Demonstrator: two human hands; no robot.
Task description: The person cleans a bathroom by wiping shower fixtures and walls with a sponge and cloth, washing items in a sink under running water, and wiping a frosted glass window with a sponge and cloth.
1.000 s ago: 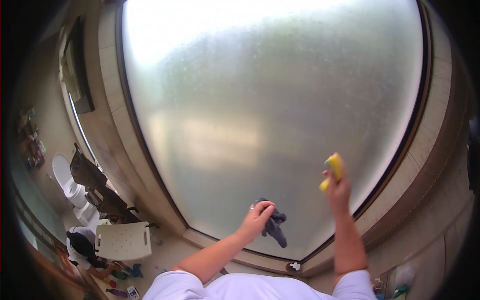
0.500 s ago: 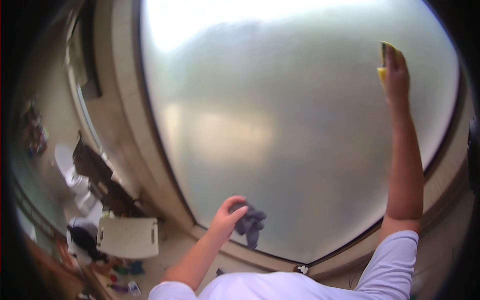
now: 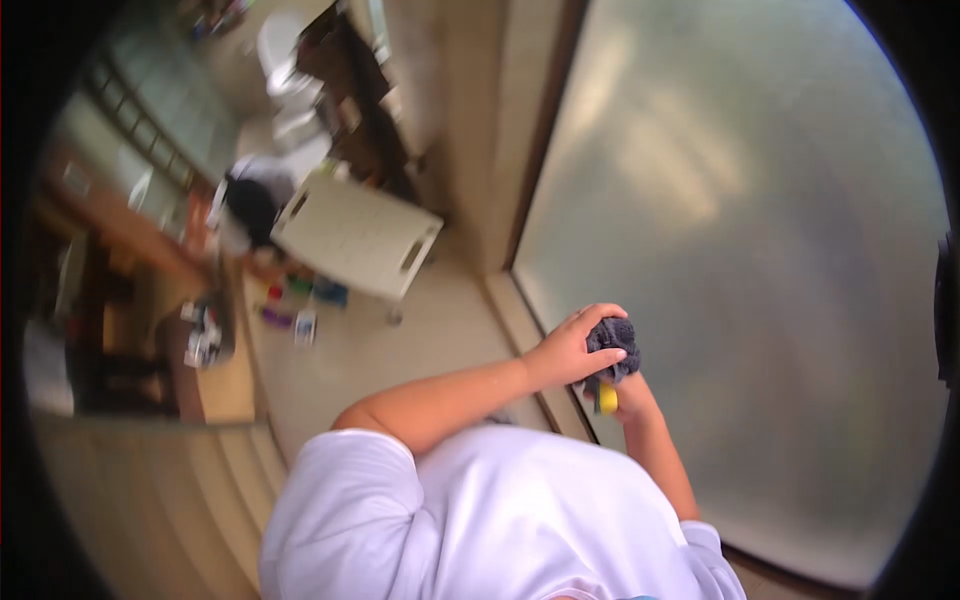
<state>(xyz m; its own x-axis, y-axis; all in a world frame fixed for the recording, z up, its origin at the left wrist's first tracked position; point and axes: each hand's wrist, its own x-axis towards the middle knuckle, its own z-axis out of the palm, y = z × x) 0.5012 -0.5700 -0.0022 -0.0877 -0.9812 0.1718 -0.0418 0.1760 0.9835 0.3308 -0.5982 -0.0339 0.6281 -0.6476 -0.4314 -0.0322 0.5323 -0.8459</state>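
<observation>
A dark grey cloth (image 3: 613,345) is bunched in my left hand (image 3: 580,350), whose fingers and thumb are closed round it. Just below, my right hand (image 3: 630,396) grips a small yellow-and-black tool (image 3: 607,398); its exact kind does not show. The cloth lies over or against the upper part of this tool and hides most of it, along with some of my right fingers. Both hands are together in front of my chest, beside the lower left edge of a large frosted glass pane (image 3: 780,330).
A pale slotted board or stool top (image 3: 355,235) stands on the beige floor (image 3: 440,335) to the left. Behind it are a white toilet (image 3: 283,50) and a dark cabinet (image 3: 345,70). Several small colourful items (image 3: 290,300) lie on the floor.
My right hand has come down from high on the glass with the yellow-and-black tool. My left hand has brought the cloth against it. The view has turned left and down.
</observation>
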